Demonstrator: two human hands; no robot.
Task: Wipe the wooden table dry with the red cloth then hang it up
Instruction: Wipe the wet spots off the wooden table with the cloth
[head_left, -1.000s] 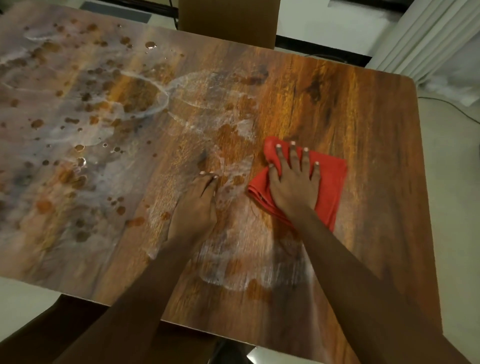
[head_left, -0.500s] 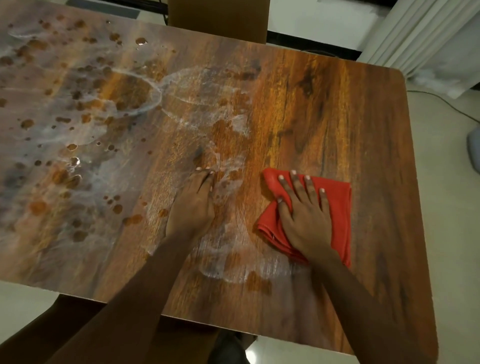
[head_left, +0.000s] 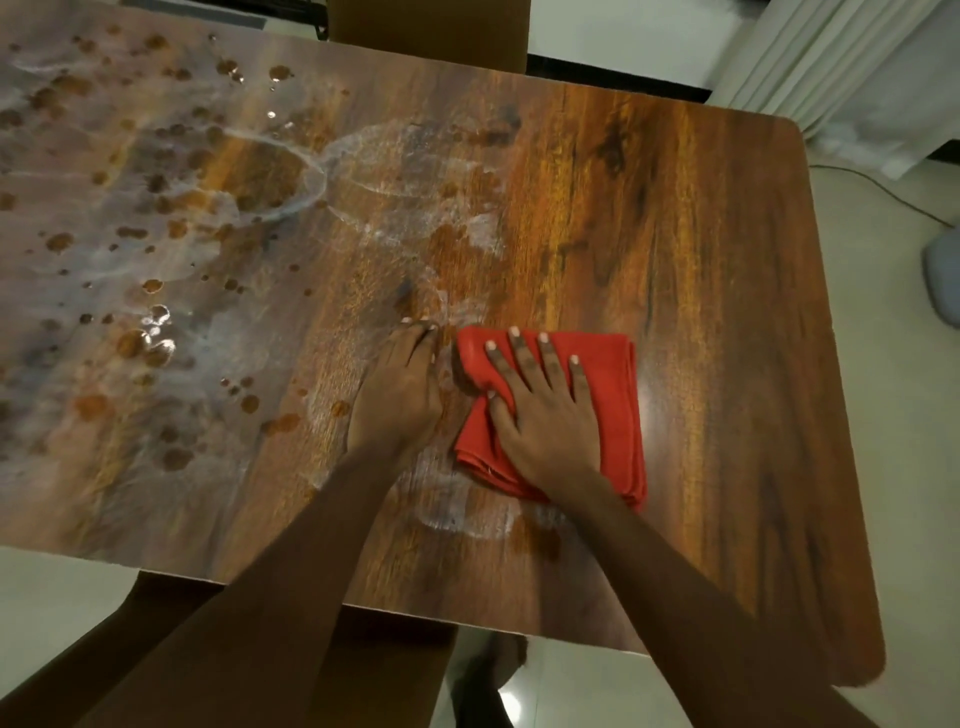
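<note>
Head view | right hand (head_left: 545, 421) spread flat, pressing red cloth (head_left: 608, 410) | left hand (head_left: 397, 395) open, palm on wet wooden table (head_left: 701, 234) | risk: folded cloth saturates, smearing far-left droplets (head_left: 150, 332)

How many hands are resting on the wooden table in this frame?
2. The left hand lies bare on the brown wooden table near its middle; the right hand presses flat on the folded red cloth just beside it.

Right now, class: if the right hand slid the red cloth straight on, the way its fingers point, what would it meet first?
The right hand on the red cloth points toward the far edge. Ahead lies only bare wooden table; the way looks free.
</note>
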